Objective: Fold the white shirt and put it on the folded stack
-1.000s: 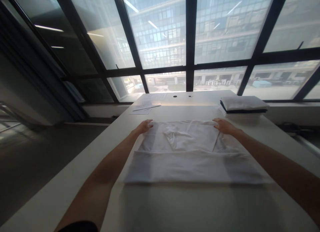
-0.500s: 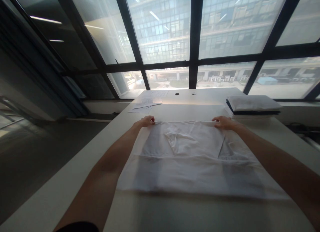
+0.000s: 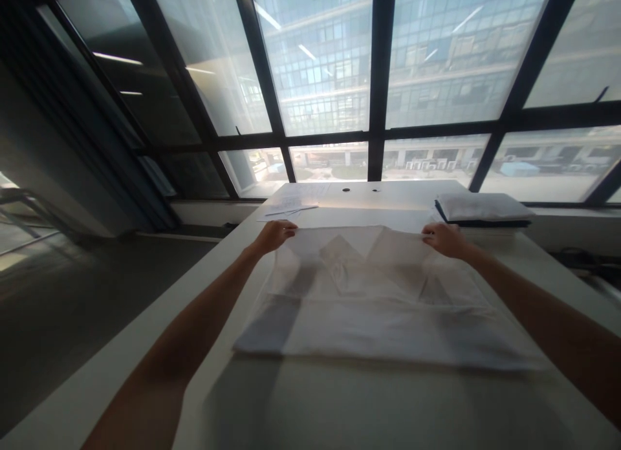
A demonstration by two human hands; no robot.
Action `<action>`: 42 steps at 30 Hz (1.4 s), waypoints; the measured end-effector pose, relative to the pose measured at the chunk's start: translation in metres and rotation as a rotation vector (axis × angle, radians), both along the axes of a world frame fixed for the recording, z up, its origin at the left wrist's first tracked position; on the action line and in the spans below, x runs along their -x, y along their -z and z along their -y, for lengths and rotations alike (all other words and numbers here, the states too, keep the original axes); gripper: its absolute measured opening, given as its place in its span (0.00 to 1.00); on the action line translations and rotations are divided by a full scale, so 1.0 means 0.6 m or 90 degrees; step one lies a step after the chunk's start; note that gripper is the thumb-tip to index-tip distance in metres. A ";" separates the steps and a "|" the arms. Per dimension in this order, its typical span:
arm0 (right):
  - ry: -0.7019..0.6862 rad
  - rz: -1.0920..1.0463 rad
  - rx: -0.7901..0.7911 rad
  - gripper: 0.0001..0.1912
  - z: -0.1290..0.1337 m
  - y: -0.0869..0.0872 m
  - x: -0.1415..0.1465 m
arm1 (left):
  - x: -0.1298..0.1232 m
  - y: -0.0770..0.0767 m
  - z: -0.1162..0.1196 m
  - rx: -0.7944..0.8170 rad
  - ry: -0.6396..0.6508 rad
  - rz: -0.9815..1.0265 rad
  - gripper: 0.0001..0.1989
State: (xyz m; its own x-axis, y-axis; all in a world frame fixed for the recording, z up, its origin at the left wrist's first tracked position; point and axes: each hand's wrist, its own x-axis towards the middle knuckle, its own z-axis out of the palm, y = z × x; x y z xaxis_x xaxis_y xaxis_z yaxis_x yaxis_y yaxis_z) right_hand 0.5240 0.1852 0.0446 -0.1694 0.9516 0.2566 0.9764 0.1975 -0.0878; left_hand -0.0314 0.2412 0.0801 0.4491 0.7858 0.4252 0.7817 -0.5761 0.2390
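Reaching forward from the lower corners of the frame, both bare arms meet the far edge of a white garment (image 3: 383, 301) spread across the middle of the picture on a long white bench (image 3: 339, 405). The left hand (image 3: 272, 235), just left of centre, has its grip closed on the garment's far left corner, fingers curled over the cloth. The right hand (image 3: 444, 238), right of centre, has its grip closed on the far right corner in the same way. Between the two hands the far edge of the cloth is raised off the bench and stretched fairly straight, thin enough that light comes through it and the folded layers beneath show as darker shapes. The near part of the garment lies flat on the bench, its front edge running across the lower middle of the frame.

Beyond the right hand, in the right middle of the frame, a stack of folded cloth (image 3: 482, 207) sits on the bench, a white piece on top of a dark one. Beyond the left hand, just above centre left, loose papers (image 3: 291, 207) lie near the far end of the bench. Large windows (image 3: 330, 55) with dark frames fill the upper half of the picture.
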 end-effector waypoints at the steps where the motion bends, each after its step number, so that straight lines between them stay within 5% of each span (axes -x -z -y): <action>1: -0.012 -0.002 -0.015 0.12 0.011 0.000 0.000 | 0.001 -0.002 0.016 -0.020 0.007 -0.002 0.12; 7: -0.073 0.014 -0.101 0.08 0.091 0.010 0.003 | 0.010 0.011 0.120 -0.094 0.029 -0.047 0.11; 17: -0.160 0.109 -0.149 0.13 0.183 0.076 0.008 | 0.013 0.104 0.257 -0.020 0.043 -0.148 0.12; 22: -0.142 0.102 -0.150 0.13 0.197 0.090 0.008 | 0.009 0.091 0.290 0.043 0.033 -0.180 0.11; 26: -0.136 0.085 -0.142 0.12 0.197 0.099 0.005 | -0.007 0.059 0.288 0.084 0.042 -0.173 0.11; 29: -0.135 0.082 -0.134 0.11 0.193 0.105 0.003 | -0.057 0.055 0.261 0.042 0.039 -0.105 0.19; 35: -0.133 0.059 -0.138 0.09 0.195 0.110 0.001 | -0.167 0.129 0.193 0.126 0.095 -0.141 0.26; 39: -0.133 0.046 -0.139 0.11 0.197 0.112 0.004 | -0.167 0.170 0.178 0.191 0.097 -0.179 0.30; 42: -0.158 0.020 -0.161 0.19 0.197 0.115 0.011 | -0.153 0.168 0.181 0.202 0.114 -0.185 0.32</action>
